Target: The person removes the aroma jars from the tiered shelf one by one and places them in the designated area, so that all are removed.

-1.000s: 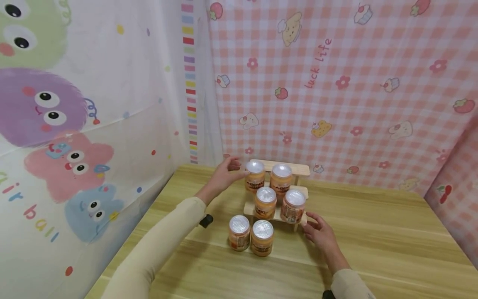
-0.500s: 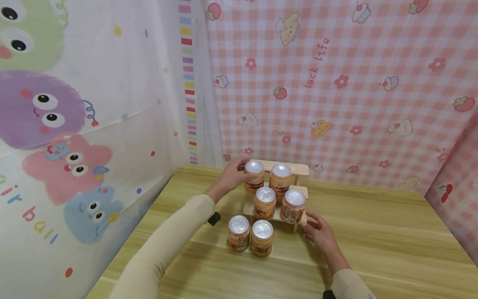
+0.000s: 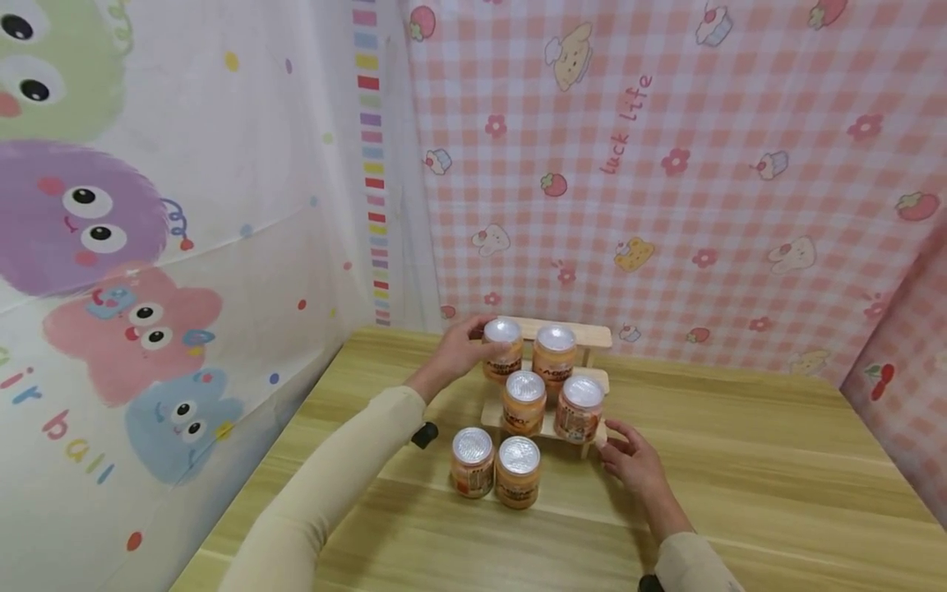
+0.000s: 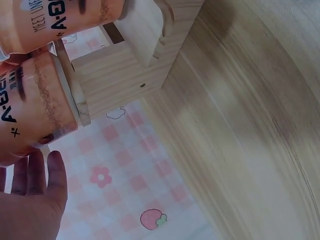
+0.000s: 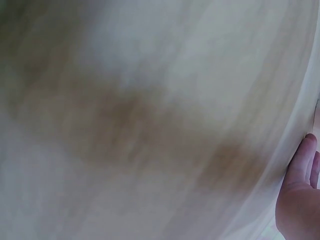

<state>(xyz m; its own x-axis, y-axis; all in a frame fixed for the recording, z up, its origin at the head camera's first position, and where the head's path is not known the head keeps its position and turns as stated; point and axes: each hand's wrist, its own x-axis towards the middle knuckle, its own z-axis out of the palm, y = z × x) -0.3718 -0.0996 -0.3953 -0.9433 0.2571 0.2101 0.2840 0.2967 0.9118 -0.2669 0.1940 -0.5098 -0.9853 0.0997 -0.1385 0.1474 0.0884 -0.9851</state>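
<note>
My left hand (image 3: 462, 349) holds an orange can (image 3: 503, 362) with a silver lid, its thumb across the front and fingers behind. In the left wrist view, the fingertips (image 4: 54, 160) lie against that can (image 4: 35, 110), which is upright on the rack. A second can (image 3: 555, 358) stands beside it on the wooden stepped rack (image 3: 592, 335). On the lowest step are two more cans, the left one (image 3: 524, 404) and the right one (image 3: 580, 411). My right hand (image 3: 638, 464) grips the right end of that lowest step; in the right wrist view, the hand (image 5: 297, 192) shows only at the edge.
Two similar cans, one (image 3: 473, 464) to the left and one (image 3: 518, 474) to the right, stand on the wood-grain table (image 3: 740, 477) before the rack. A pink checked curtain (image 3: 666, 205) hangs behind. A cartoon-printed white sheet (image 3: 281, 247) covers the left side.
My left hand has moved right to the back left can and taken hold of it. The right hand stays at the rack's end, and the cans have not visibly moved.
</note>
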